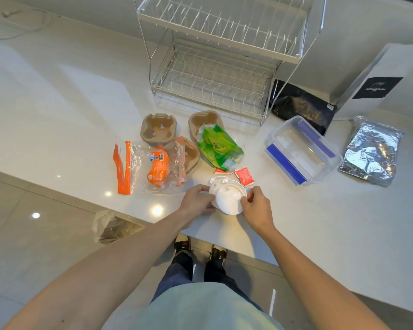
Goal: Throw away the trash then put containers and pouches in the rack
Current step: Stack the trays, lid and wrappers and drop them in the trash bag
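Near the counter's front edge, my left hand (197, 200) and my right hand (255, 208) grip a stack of white plastic cup lids (227, 196) from both sides. Two red sauce packets (243, 176) lie just behind the lids. Left of them are orange-and-clear plastic wrappers (153, 166), brown pulp cup carriers (158, 127) and a crumpled green wrapper (221, 145). A clear container with blue clips (301, 151), a silver foil pouch (372, 154) and a black pouch (303, 104) lie to the right. The two-tier wire rack (215, 67) stands at the back.
A white paper bag with a black label (377, 77) stands at the far right. On the floor to the left, below the counter edge, sits a clear trash bag (112, 226). A white cable (26, 22) lies at the far left corner.
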